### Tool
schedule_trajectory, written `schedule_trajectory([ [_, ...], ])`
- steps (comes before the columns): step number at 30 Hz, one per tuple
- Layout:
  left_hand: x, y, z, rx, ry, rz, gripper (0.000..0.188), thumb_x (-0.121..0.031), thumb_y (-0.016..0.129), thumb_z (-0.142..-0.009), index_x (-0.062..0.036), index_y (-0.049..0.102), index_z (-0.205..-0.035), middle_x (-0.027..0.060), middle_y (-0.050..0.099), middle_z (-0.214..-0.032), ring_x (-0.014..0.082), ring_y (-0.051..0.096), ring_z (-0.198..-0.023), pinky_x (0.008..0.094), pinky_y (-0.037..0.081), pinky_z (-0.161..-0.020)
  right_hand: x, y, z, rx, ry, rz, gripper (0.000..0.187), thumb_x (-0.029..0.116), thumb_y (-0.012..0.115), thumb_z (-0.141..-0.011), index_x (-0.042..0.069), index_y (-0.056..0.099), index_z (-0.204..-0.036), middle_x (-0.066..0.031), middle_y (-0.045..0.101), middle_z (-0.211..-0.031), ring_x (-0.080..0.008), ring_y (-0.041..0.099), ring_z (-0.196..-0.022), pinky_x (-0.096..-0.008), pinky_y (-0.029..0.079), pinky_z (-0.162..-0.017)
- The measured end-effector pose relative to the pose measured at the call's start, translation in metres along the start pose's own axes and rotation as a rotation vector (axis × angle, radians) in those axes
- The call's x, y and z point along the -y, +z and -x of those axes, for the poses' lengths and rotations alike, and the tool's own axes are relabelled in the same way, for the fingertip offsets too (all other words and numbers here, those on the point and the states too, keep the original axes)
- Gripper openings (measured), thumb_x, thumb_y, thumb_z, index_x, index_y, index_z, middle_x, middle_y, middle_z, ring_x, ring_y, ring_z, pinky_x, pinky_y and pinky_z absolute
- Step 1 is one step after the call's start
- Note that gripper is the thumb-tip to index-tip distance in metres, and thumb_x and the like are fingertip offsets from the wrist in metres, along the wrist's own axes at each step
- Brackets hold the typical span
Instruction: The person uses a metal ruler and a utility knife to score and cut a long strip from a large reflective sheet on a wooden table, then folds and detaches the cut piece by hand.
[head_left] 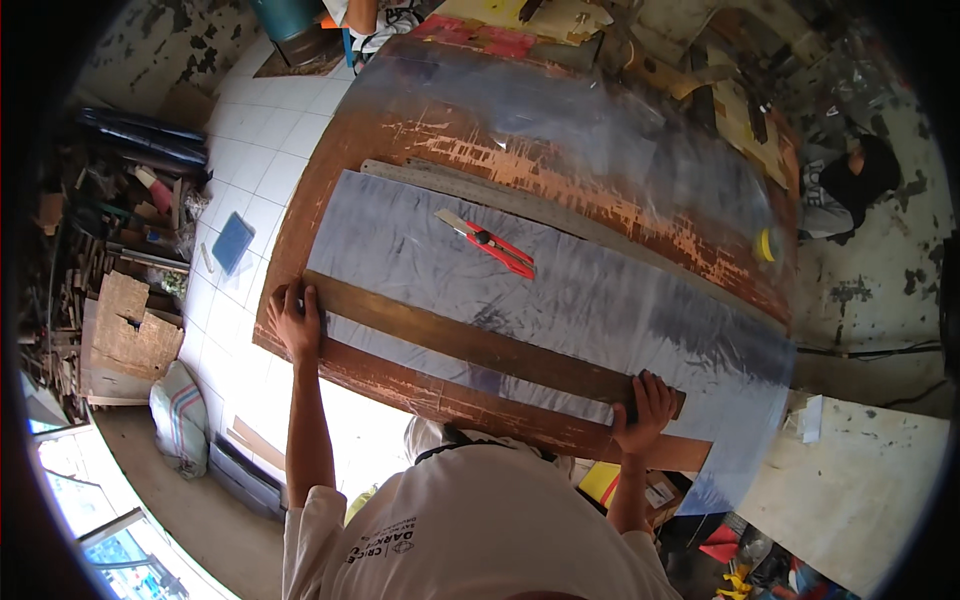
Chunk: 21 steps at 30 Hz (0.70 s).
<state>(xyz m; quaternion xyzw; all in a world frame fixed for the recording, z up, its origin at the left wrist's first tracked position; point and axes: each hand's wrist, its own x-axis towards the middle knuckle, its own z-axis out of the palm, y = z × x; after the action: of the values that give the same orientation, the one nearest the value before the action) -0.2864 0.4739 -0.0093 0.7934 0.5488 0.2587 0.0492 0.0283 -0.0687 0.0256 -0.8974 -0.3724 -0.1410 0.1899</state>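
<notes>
A long dark wooden strip (480, 343) lies across a clear plastic sheet (600, 290) spread on a worn reddish-brown table (420, 390). My left hand (296, 318) presses on the strip's left end at the table's edge. My right hand (645, 403) grips the strip's right end, fingers curled over it. A red utility knife (490, 244) with its blade out lies on the sheet beyond the strip, apart from both hands. A second grey batten (470, 185) lies along the sheet's far edge.
A yellow tape roll (766, 245) sits at the table's right edge. Another person in dark clothes (850, 185) crouches at the right. Wood scraps and boards (120, 330) pile up at the left beside a white sack (180, 415). Cardboard clutter (560, 18) lies beyond the table.
</notes>
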Motion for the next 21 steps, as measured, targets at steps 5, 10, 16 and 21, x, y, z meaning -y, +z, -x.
schedule_trajectory([
  [5, -0.0038, -0.0015, -0.0006, 0.037, -0.022, 0.012, 0.042, -0.042, 0.065, -0.098, -0.0145, 0.071, -0.128, 0.0092, 0.06, -0.131, 0.0334, 0.051, -0.126, 0.0495, 0.037, -0.108, 0.0001, -0.0018, 0.0004, 0.01, -0.001, 0.015, 0.053, 0.051, 0.059, -0.095, 0.009, 0.072, -0.125, -0.0111, 0.066, -0.138, -0.0352, 0.053, -0.133, -0.0559, 0.03, -0.117],
  [10, -0.0047, -0.0039, -0.001, 0.014, -0.002, -0.003, 0.041, -0.042, 0.064, -0.098, -0.0146, 0.071, -0.128, 0.0086, 0.06, -0.129, 0.0334, 0.052, -0.125, 0.0492, 0.037, -0.108, 0.0002, -0.0007, -0.0012, -0.001, 0.001, -0.038, 0.052, 0.05, 0.059, -0.095, 0.01, 0.071, -0.126, -0.0106, 0.065, -0.138, -0.0356, 0.053, -0.133, -0.0573, 0.029, -0.117],
  [16, -0.0022, -0.0055, -0.0023, 0.026, 0.0, -0.022, 0.042, -0.043, 0.063, -0.099, -0.0142, 0.071, -0.128, 0.0106, 0.061, -0.13, 0.0341, 0.052, -0.126, 0.0493, 0.039, -0.107, 0.0005, 0.0006, -0.0004, -0.003, 0.002, -0.026, 0.052, 0.051, 0.06, -0.094, 0.011, 0.072, -0.126, -0.0103, 0.065, -0.138, -0.0354, 0.053, -0.133, -0.0571, 0.029, -0.117],
  [21, -0.0043, -0.0029, -0.0023, 0.033, -0.023, -0.022, 0.042, -0.044, 0.064, -0.098, -0.0154, 0.07, -0.129, 0.0088, 0.06, -0.131, 0.033, 0.051, -0.127, 0.0498, 0.037, -0.109, -0.0027, 0.003, 0.0022, -0.019, -0.012, -0.011, 0.051, 0.05, 0.06, -0.095, 0.011, 0.072, -0.125, -0.01, 0.065, -0.138, -0.0347, 0.053, -0.133, -0.0566, 0.029, -0.117],
])
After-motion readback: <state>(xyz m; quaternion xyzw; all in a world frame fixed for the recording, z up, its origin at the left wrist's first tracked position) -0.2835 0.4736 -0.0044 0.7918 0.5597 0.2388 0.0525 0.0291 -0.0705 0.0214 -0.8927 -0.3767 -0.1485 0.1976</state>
